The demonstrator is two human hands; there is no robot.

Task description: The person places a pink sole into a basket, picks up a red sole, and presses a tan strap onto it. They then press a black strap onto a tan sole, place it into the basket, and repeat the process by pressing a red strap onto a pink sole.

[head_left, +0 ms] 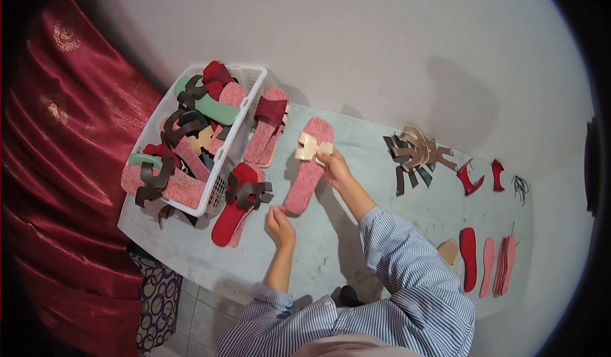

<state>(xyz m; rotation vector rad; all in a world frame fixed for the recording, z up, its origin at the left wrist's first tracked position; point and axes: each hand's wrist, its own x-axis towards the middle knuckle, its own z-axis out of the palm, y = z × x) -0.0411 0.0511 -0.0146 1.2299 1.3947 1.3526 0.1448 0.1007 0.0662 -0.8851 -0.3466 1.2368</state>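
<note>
A pink speckled sole (304,188) is held over the table, with a cream H-shaped strap (307,147) lying across its upper part. My right hand (335,167) grips the strap and the sole's right edge, thumb on the strap. Near the heel end is my left hand (280,224), its fingers curled together at the sole's lower left; whether they pinch the edge is hard to make out. Left of the hands lie a red sole (225,227) with a dark brown strap (252,194) and a pink sandal with a dark red strap (271,111).
A white basket (254,75) of soles and straps stands at the left, beside a red curtain (76,166). Brown and tan straps (417,151), red straps (470,178) and black cord (520,188) lie at the right. Red (468,259) and pink soles (506,266) lie nearer.
</note>
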